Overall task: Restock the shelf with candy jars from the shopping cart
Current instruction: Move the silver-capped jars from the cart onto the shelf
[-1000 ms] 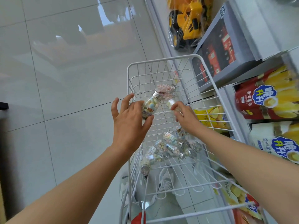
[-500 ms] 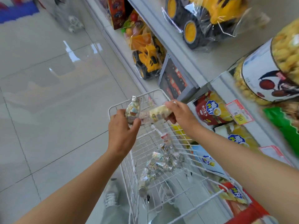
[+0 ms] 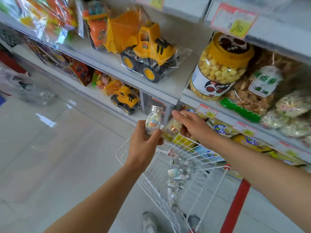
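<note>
Head view showed the left hand gripping a jar upright, its fingers curled round the lower half and the silver cap on top. Pastel candies filled the glass. The right hand held a second jar lying on its side, with fingers and thumb wrapped over one end; this jar was blurred, so its cap could not be made out. The two jars were just beside each other, above the far edge of the cart; whether they touched could not be told. More loose jars lay in a heap on the cart's wire floor, toward its right side. A red handle ran along the cart's near right corner. Beyond the hands stood the shelf, carrying a bagged yellow toy truck near its front edge and, to the right, a tub of yellow puffs. A price tag hung on the shelf's front edge under the tub. One shoe showed on the floor by the cart's near left corner.
</note>
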{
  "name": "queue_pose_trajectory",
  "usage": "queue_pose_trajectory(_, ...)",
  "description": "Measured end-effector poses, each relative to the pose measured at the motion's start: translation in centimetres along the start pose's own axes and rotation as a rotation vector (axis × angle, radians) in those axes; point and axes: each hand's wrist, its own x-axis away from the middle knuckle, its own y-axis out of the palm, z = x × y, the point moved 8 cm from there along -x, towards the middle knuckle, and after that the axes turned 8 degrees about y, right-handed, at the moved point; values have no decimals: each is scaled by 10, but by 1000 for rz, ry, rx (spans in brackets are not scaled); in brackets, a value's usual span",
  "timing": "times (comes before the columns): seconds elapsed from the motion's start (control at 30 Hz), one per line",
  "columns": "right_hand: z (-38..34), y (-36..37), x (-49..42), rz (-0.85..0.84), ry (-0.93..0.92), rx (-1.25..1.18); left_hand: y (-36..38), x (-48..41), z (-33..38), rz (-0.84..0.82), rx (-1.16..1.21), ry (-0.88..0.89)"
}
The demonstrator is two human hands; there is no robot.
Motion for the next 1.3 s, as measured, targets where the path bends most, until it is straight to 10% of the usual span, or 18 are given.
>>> queue_pose_trajectory(0.87,-165,-242,263,714,-640,360,214,37,264,-329,-34,529)
queue_pose_trajectory(1.3,-221,-285,227,1282,-507,895,243,-33,304,-396,-405,735)
